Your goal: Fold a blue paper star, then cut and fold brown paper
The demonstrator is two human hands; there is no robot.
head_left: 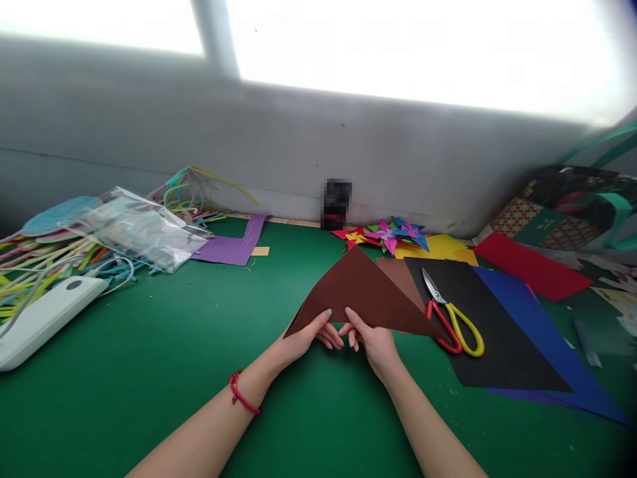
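A brown sheet of paper [355, 289], folded into a triangle, is held up above the green table with its point away from me. My left hand [313, 335] pinches its near edge, thumb on top and fingers beneath. Close beside it, my right hand [373, 342] grips the same edge in the same way. The paper's right corner reaches over the red and yellow handles of the scissors [438, 295]. Those scissors lie on a black sheet [497, 332], with another brown sheet [402, 275] partly hidden behind the folded one.
Folded paper stars [388, 234] and yellow paper [432, 247] lie at the back. Blue paper [537, 325] and a red sheet [540, 265] are on the right. Purple paper [231, 249], a clear plastic bag [144, 229], pipe cleaners and a white power strip [54, 318] occupy the left.
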